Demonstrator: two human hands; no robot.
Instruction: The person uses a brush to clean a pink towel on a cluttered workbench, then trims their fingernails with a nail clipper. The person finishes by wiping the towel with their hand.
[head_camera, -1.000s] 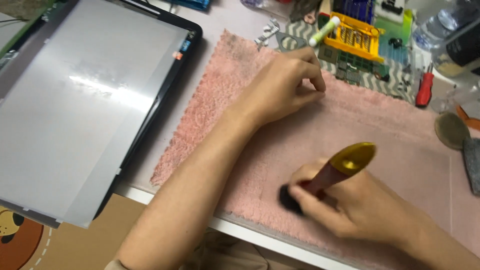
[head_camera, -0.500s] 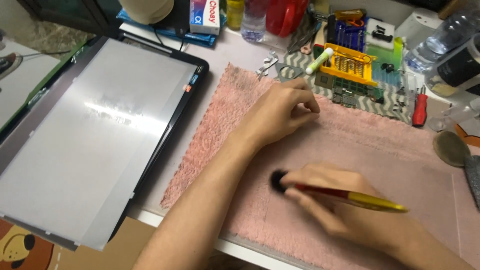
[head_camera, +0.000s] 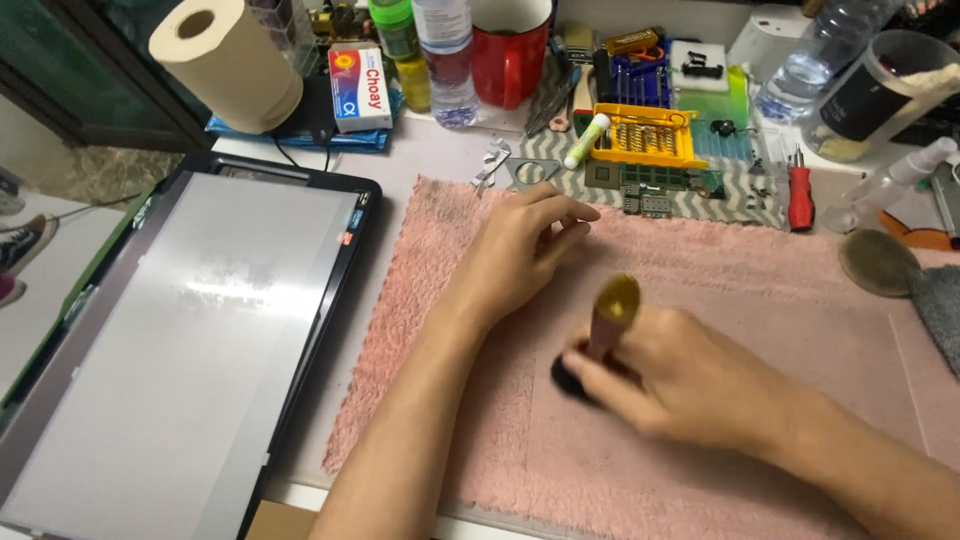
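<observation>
The brush (head_camera: 603, 335) — gold handle up, dark head down — sits mid-towel (head_camera: 760, 300), pinched by the right hand (head_camera: 690, 385). The left hand (head_camera: 520, 255) lies flat nearer the far edge. Light, short strokes would suit.

Two bare hands, left (head_camera: 520, 255) and right (head_camera: 690, 375), on bare forearms. No sleeves reaching into view, no gloves. No rings, watch or bands visible. Right one slightly blurred; short nails on left fingers.
</observation>
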